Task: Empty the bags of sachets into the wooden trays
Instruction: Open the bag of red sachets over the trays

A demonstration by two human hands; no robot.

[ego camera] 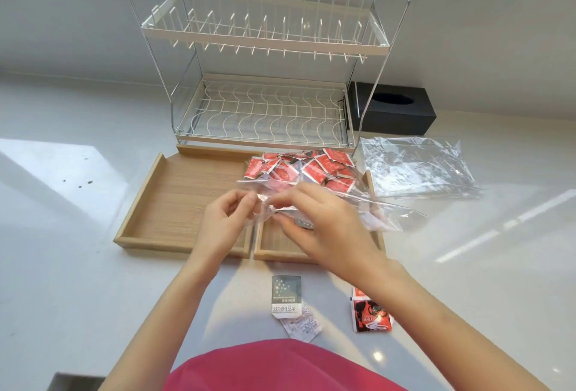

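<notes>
Two wooden trays sit side by side on the white counter. The left tray (174,200) holds nothing. The right tray (282,252) carries a heap of red sachets (307,169) at its far end. Above the gap between the trays, my left hand (224,222) and my right hand (321,222) both pinch the edge of a clear plastic bag (371,203). The bag stretches out to the right over the right tray, with a few sachets showing through it.
A flat, crumpled clear bag (417,169) lies right of the trays. A wire dish rack (265,78) stands behind them, a black tissue box (396,110) beside it. Loose sachets lie near me: a grey one (286,297) and a red-black one (371,312).
</notes>
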